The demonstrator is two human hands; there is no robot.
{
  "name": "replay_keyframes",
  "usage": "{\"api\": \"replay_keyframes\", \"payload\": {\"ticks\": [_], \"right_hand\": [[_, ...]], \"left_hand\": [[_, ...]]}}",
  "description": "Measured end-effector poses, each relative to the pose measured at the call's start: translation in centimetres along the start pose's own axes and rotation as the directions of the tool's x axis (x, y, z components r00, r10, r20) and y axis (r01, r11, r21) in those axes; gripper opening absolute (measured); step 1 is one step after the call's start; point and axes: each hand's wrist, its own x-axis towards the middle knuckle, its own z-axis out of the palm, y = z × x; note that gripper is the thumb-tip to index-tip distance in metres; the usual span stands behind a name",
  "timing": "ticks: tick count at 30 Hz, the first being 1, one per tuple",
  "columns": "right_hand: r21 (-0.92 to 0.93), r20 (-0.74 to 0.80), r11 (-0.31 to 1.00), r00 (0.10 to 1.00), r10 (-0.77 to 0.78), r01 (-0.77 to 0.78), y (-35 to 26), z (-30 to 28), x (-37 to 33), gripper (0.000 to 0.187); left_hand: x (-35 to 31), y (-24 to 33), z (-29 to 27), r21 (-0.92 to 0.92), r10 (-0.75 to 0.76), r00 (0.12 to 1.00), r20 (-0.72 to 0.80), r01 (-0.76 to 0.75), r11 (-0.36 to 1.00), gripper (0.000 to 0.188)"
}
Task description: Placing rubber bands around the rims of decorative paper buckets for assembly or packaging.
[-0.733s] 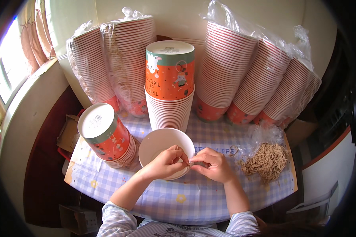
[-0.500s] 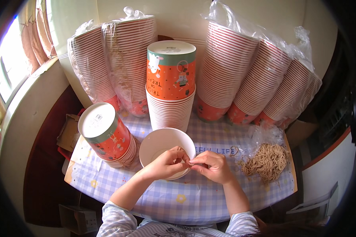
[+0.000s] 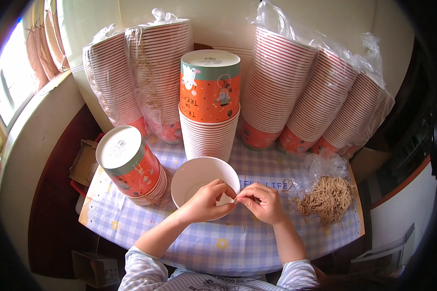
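In front of me an upright white paper bucket (image 3: 187, 182) stands with its mouth facing up. My left hand (image 3: 211, 201) reaches over its near right side, with thumb and fingers bent toward a pinch at the rim. Opposite it, my right hand (image 3: 260, 201) is closed in a pinch, and both sets of fingertips meet at the bucket's right rim. Only a tiny tan bit shows between them; the rest of what they hold is hidden. To the right lies a heap of tan cords (image 3: 329, 199), partly in a clear plastic bag (image 3: 331, 167).
An upside-down orange-and-green bucket stack (image 3: 141, 172) leans at left. Behind the open bucket rises a tall inverted stack (image 3: 210, 97). Plastic-wrapped bucket stacks (image 3: 277, 82) line the back on both sides. A checked cloth (image 3: 218, 247) covers the table.
My left fingers have loosened and spread slightly at the rim. Both hands have shifted a little to the right. The bucket and stacks stay in place.
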Motion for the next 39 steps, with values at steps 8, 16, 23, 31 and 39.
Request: {"api": "replay_keyframes", "payload": {"ticks": [8,16,23,31,39], "right_hand": [[-0.018,-0.007,0.998,0.998,0.063,-0.063,-0.5,-0.2,0.3,0.007],[-0.041,0.053,0.976,0.975,0.215,-0.213,-0.5,-0.1,0.1,0.008],[-0.043,0.092,0.969,0.964,0.248,-0.244,-0.2,-0.2,0.1,0.009],[-0.054,0.145,0.954,0.943,0.301,-0.296,-0.7,-0.6,0.2,0.007],[-0.083,0.210,0.963,0.940,0.268,-0.256,-0.5,-0.6,0.0,0.007]], "left_hand": [[-0.1,0.0,0.0,-0.006,0.016,0.995,-0.099,-0.016,1.000,0.011],[-0.2,-1.3,0.5,-0.131,-0.114,0.984,-0.136,0.097,0.987,0.013],[-0.2,-2.2,0.9,-0.327,-0.090,0.983,-0.159,0.033,0.944,0.011],[-0.3,-0.3,0.1,-0.049,-0.112,0.985,-0.131,0.106,0.993,0.005],[-0.1,0.3,0.4,0.224,0.115,0.959,-0.258,-0.056,0.973,0.008]]}}
